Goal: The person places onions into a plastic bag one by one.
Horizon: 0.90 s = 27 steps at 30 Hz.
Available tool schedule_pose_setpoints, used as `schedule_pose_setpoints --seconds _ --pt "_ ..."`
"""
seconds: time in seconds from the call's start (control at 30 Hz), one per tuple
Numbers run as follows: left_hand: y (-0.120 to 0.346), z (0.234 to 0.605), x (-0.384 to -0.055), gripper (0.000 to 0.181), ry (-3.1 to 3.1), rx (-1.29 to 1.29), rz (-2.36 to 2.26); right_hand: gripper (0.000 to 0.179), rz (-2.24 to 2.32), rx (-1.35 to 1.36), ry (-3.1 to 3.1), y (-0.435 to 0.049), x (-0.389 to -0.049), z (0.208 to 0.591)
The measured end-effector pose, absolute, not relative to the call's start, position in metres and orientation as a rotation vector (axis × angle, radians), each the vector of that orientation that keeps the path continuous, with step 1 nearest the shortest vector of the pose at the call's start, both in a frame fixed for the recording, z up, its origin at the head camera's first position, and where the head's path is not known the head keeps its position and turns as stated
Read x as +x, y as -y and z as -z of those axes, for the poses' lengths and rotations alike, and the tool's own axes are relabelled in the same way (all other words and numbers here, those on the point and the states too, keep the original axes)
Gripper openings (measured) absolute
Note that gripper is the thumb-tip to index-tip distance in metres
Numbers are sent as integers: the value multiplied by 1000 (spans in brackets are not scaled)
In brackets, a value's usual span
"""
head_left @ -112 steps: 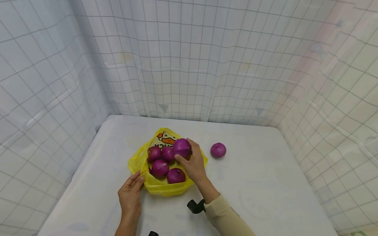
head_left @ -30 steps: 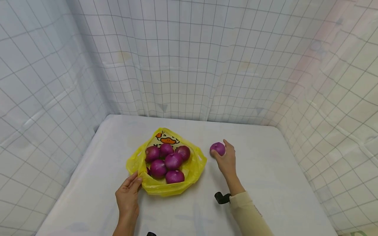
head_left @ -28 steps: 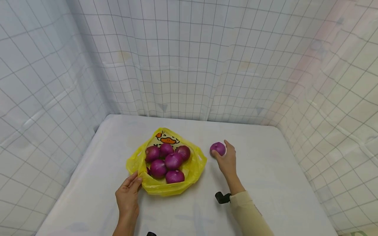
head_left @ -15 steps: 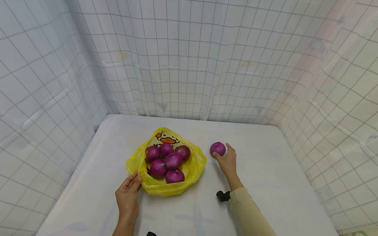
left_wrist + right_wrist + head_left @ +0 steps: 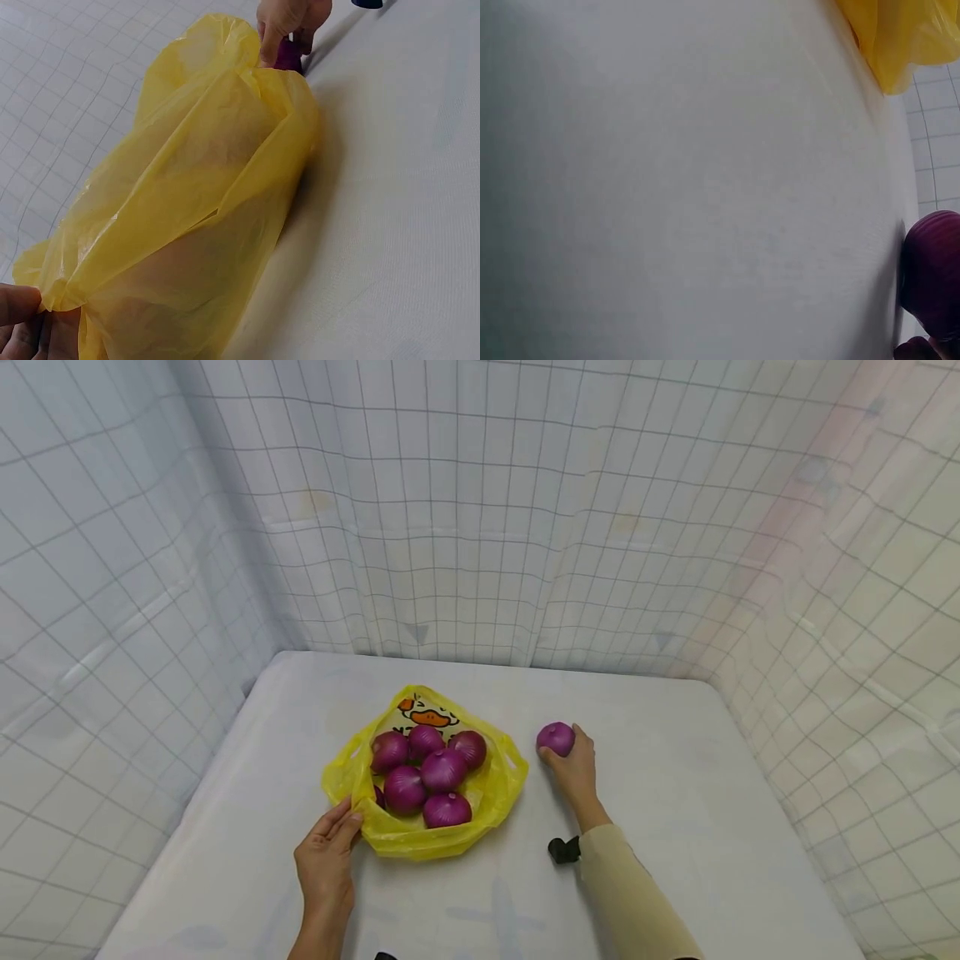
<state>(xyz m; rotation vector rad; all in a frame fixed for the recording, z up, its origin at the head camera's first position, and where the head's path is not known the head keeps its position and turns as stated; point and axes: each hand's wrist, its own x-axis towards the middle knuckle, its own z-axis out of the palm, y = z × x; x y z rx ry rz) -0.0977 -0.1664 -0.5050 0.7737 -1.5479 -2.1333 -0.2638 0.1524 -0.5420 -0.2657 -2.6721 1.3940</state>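
Observation:
A yellow plastic bag with a duck print lies open on the white table, several red onions inside it. My left hand pinches the bag's near left rim between thumb and fingers; the left wrist view shows this pinch beside the bag's side. To the right of the bag, a single red onion sits on the table. My right hand holds it from its right and near side, thumb in front. In the right wrist view only part of this onion and some fingertips show.
White gridded sheeting stands behind the table and along both sides. A black wrist-worn piece juts out beside the right sleeve. The white tabletop stretches right of the onion.
Earlier my right hand held an onion over the bag; that onion now lies among the others. The hand has moved right to the lone onion and drawn its fingers around it. Left hand keeps its pinch.

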Motion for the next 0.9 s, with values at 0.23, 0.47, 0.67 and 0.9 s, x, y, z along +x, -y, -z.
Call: schedule_pose_setpoints --seconds 0.23,0.47,0.67,0.9 --pt "164 499 -97 41 1568 784 2138 80 -1338 -259 2680 -155 -263 543" --pt "163 496 -96 41 1556 793 2152 79 -1377 -276 2652 -155 -258 539" --pt "164 497 -96 41 1563 796 2151 79 -1432 -253 2596 -151 -250 531" --pt "164 497 -96 40 1554 803 2148 78 -1496 -217 2524 -145 -236 518"
